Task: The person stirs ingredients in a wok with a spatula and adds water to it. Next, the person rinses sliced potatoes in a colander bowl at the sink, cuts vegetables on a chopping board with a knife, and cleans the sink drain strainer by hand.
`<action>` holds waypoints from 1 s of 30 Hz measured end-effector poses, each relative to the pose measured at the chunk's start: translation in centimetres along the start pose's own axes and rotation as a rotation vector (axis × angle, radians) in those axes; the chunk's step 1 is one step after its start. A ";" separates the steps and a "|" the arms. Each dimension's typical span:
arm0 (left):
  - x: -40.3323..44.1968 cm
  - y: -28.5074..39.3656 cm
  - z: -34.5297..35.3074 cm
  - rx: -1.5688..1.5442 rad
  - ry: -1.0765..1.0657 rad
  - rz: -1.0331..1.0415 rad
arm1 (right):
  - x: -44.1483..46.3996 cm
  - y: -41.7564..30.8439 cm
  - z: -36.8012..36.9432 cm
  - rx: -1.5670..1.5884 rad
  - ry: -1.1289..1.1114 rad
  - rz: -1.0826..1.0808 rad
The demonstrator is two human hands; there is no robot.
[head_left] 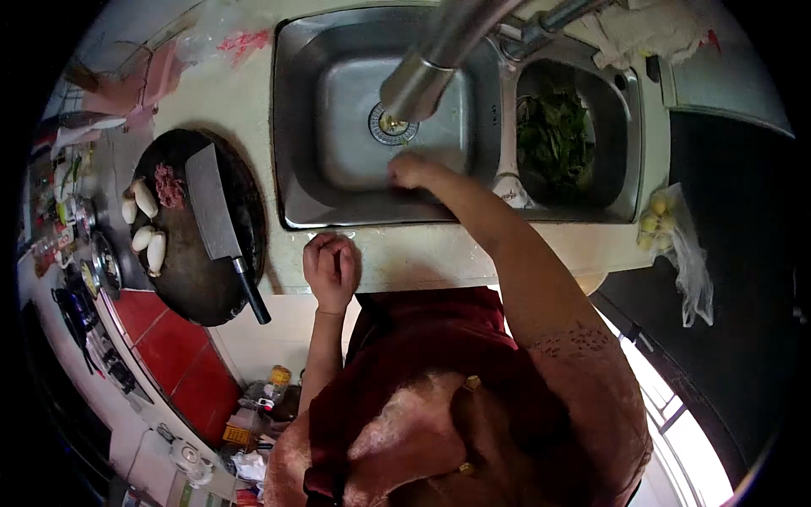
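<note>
Over the near part of the large sink basin (338,160) is my right hand (411,171), its fingers curled; what they hold, if anything, is hidden. My left hand (330,269) rests on the counter edge in front of the sink, palm up with loosely curled fingers and nothing visible in it. The faucet (414,84) hangs above the drain (394,125), beyond my right hand. Leafy greens (553,139) fill the smaller basin on the right.
A round dark cutting board (190,270) at the left bears a cleaver (211,203), minced meat (170,186) and several white bulbs (145,198). A plastic bag of yellowish items (659,224) hangs at the counter's right edge. A cloth (650,34) lies behind the faucet.
</note>
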State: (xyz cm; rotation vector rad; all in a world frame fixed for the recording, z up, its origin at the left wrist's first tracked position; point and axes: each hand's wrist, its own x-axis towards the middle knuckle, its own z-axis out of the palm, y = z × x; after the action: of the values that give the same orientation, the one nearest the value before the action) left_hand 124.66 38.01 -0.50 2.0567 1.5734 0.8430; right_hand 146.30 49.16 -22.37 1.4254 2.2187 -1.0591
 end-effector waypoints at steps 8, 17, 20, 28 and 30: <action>-0.1 0.0 -0.5 -0.033 -0.014 -0.033 | -7.6 -0.1 -8.0 0.441 -0.412 0.075; 0.1 -0.1 -0.4 -0.030 -0.006 0.008 | -0.4 13.2 -3.9 -0.302 0.484 0.227; -0.2 -0.4 -0.4 -0.008 -0.032 0.001 | -4.3 6.5 -2.0 -0.181 0.088 0.252; -0.1 -0.2 -0.2 -0.015 0.010 0.027 | -8.2 0.8 -2.7 0.110 -0.125 -0.001; 0.0 -0.3 -0.3 -0.006 0.009 0.037 | -9.3 0.9 -3.5 0.178 -0.076 -0.061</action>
State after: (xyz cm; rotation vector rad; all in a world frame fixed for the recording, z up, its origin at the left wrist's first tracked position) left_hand 124.25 38.05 -0.52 2.0869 1.5400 0.8701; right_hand 151.88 45.74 -14.82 1.3691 2.1731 -1.3384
